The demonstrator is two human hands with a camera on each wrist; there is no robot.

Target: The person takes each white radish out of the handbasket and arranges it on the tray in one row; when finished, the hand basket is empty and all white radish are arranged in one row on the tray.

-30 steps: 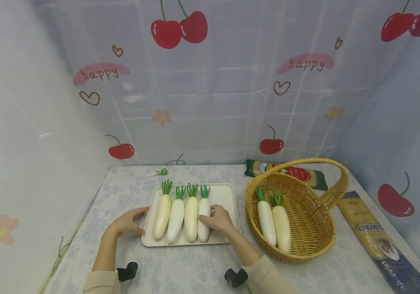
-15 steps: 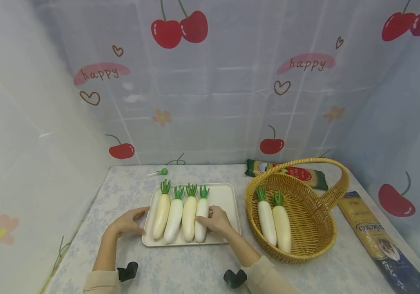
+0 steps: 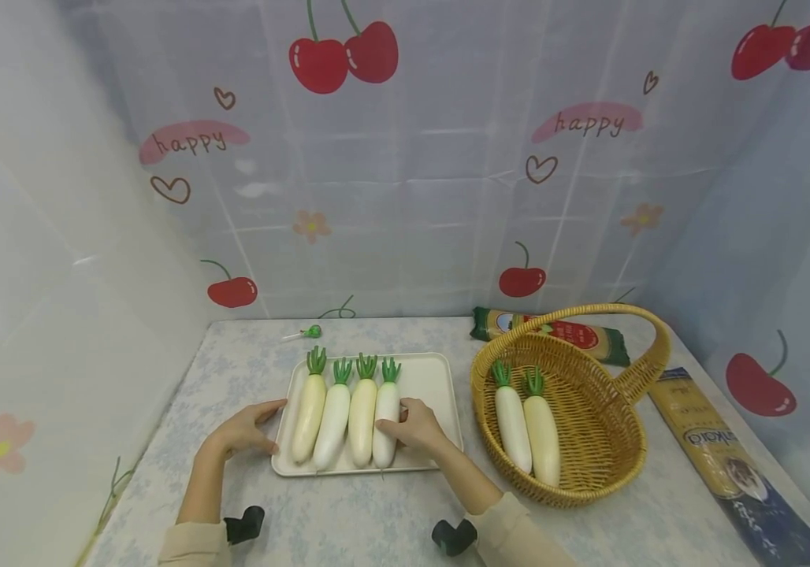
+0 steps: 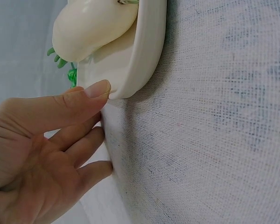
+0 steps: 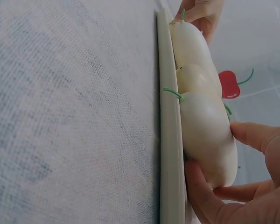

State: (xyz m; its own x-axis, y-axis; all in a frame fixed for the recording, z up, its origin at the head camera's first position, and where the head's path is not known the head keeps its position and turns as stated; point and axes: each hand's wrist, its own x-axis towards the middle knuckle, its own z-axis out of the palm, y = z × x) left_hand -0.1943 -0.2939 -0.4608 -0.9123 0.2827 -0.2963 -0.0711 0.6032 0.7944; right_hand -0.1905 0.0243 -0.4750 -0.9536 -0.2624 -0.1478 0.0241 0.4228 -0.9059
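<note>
Several white radishes with green tops lie side by side on a cream tray. My right hand holds the rightmost radish, thumb over its top and fingers at its right side. In the right wrist view, that radish sits between thumb and fingers, just inside the tray rim. My left hand is at the tray's left edge, its fingers extended. The left wrist view shows the left thumb touching the tray's corner, beside the nearest radish.
Right of the tray stands a wicker basket with a tall handle, holding two radishes. Behind it lies a green-ended packet. A long gold and blue packet lies at far right. A green lollipop is behind the tray.
My right hand has slid slightly left with the rightmost radish, and the radishes on the tray have shifted a little left with it. The left hand has stayed at the tray's edge.
</note>
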